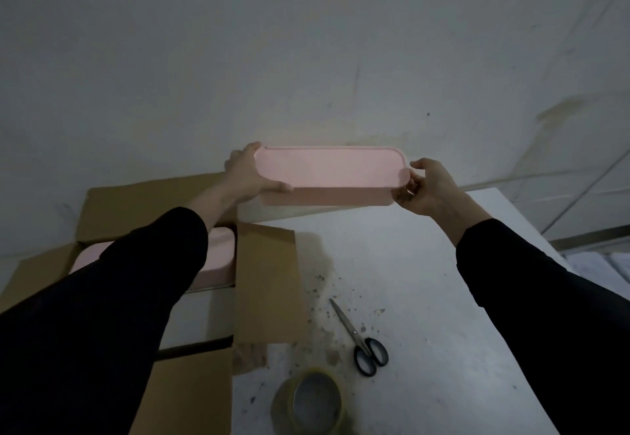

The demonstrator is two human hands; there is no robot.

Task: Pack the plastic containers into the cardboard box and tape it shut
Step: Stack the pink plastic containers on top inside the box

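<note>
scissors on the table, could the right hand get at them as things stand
Probably not yet: the right hand and left hand both grip the pink container. The scissors lie uncovered on the table.

You see two pink containers: one (327, 175) at twelve o'clock, one (218, 260) at nine. You also have one cardboard box (269, 284), one pair of scissors (358, 335) and one tape roll (308, 404) toward six.

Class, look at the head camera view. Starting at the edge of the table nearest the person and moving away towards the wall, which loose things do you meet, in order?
Tape roll → scissors → pink container held up between the left hand and right hand.
</note>
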